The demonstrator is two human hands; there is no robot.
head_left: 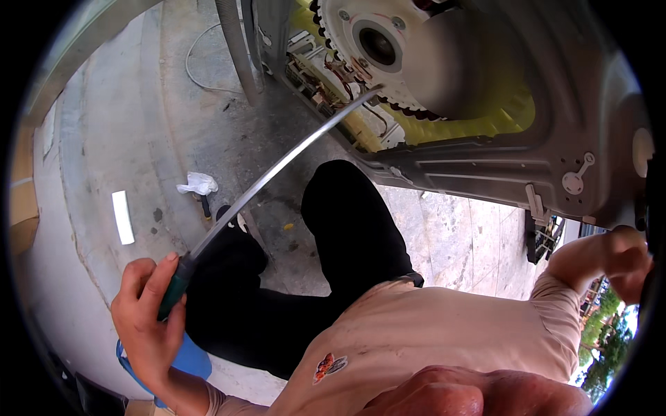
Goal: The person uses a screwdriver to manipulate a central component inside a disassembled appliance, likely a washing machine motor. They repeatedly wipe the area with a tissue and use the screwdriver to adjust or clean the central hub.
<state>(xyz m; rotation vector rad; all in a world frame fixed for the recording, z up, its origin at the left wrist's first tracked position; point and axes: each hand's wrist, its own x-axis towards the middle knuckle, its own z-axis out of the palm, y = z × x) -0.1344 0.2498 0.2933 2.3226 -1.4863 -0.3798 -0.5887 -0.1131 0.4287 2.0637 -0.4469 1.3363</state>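
Note:
My left hand (pixel 149 305) is closed round the green-and-black handle of a long screwdriver (pixel 277 166). Its bright shaft slants up and right to a round, pale disc with a dark toothed rim (pixel 347 41), set in an open grey metal appliance housing (pixel 472 163). The tip overlaps the disc's lower edge; whether it touches cannot be made out. Behind the disc shows a yellow-green tub (pixel 506 114). Wiring (pixel 340 80) lies by the disc's left side. My right hand (pixel 628 263) is raised at the far right rim, blurred and partly cut off, its fingers unclear.
A grey ribbed hose (pixel 237 48) and a thin cable (pixel 191 66) are by the housing. On the floor lie a white strip (pixel 123 217) and a crumpled plastic bag (pixel 199 183). A blue container (pixel 191 357) stands beside my left forearm. My black-trousered legs (pixel 350 229) bend below the housing.

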